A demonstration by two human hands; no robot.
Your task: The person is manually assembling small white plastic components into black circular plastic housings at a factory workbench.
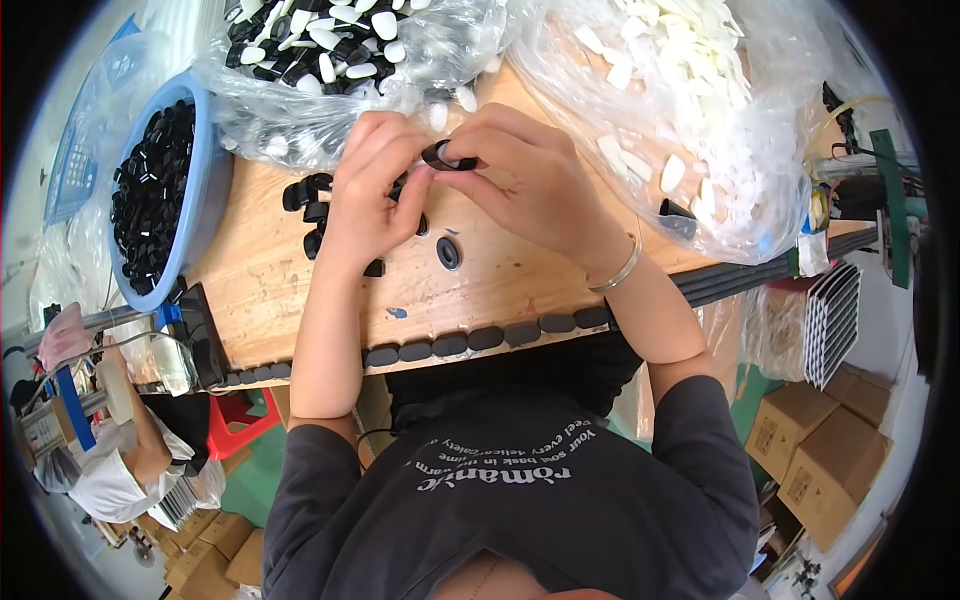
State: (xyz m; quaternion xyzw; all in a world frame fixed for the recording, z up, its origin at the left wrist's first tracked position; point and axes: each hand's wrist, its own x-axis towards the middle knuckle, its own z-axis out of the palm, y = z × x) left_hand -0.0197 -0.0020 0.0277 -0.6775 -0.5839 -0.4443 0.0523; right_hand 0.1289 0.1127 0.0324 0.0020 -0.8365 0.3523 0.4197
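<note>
Over the wooden table (270, 290), my two hands meet. Between the thumb and fingers of my right hand (535, 185) is a small black ring-shaped plastic piece (434, 155). My left hand (375, 190) is closed, its thumb tip touching the right hand's thumb near that piece; what its fingers pinch is hidden. A black oval piece (449, 253) with a hollow middle lies on the wood below the hands. Several small black pieces (313, 212) are grouped beside my left wrist, some partly covered by it.
Black oval pads (485, 339) line the table's near edge. A blue basin (212, 190) of black pieces stands left. Plastic bags hold black and white pieces (325, 40) at the back and white pieces (690, 60) at right. Another person (125, 470) sits at far left; cardboard boxes (815, 460) stand right.
</note>
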